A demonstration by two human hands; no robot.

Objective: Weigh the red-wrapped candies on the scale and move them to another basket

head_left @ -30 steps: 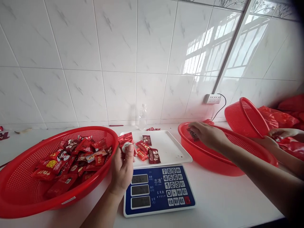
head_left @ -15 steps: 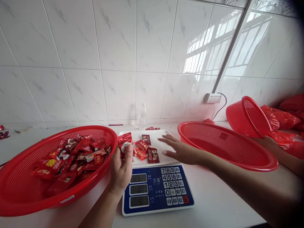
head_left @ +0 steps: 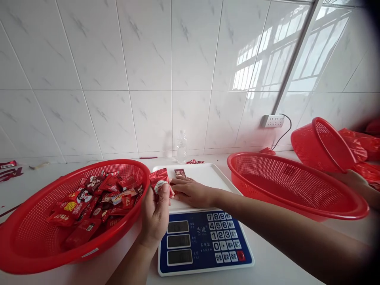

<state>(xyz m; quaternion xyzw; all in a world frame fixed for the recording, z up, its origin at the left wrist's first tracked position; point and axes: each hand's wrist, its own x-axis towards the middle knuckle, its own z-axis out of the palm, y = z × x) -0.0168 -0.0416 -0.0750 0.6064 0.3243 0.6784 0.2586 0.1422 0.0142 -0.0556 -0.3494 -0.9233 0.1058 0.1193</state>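
A shiny red snack packet with a round white label is pinched between the thumb and fingers of my left hand, at the left side of the scale's tray. My right hand lies low over the white tray, its fingers curled over small snack packets that it mostly hides; its fingertips reach my left hand. Just beyond these fingers, one dark red packet shows on the tray. In front is the scale's blue keypad panel.
At left stands a red basket of snack packets. Another red basket stands at right. Behind it, another person's hand is at a tilted red basket. A clear bottle stands by the wall, near a socket strip.
My right hand has moved left and down onto the packets on the tray, its spread fingers now curled over them. My left hand still holds its packet. The view has shifted slightly.
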